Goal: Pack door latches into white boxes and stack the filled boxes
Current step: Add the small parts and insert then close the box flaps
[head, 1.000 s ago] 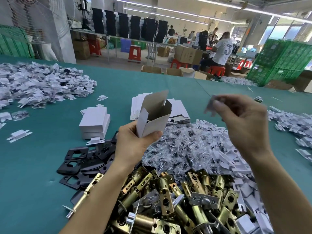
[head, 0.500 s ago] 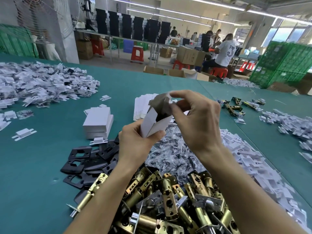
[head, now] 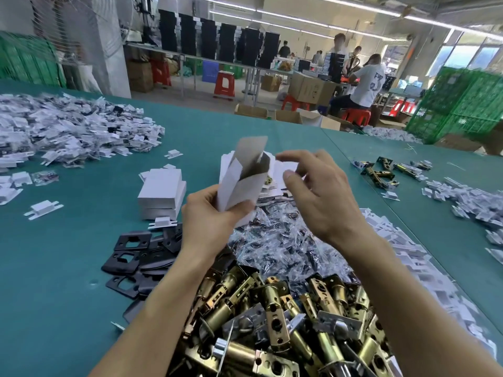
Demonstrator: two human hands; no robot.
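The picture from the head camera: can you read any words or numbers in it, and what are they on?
"3": large number on the back of the seated person's white T-shirt; the smaller letters above it are too blurred to read.
Stamped marks on one brass latch: too small to read.
Open white box in the left hand: no print shows.

Right up front on the desk [head: 81, 308] sits the heap of door latches [head: 275, 317], with a pile of little plastic bags [head: 277, 240] just behind it. Left of both, a spread of flat plates [head: 133, 257], and behind those a short stack of closed boxes [head: 162, 195]. The left hand [head: 212, 221] holds an open box [head: 242, 183] above the bags, the right hand [head: 318, 194] just beside it (not touching, far as I can tell). Folded card inserts [head: 392, 240] run along the right side of the bags. A few more latches [head: 381, 172] lie far right, and another big pile of bagged bits [head: 70, 131] sits back left.
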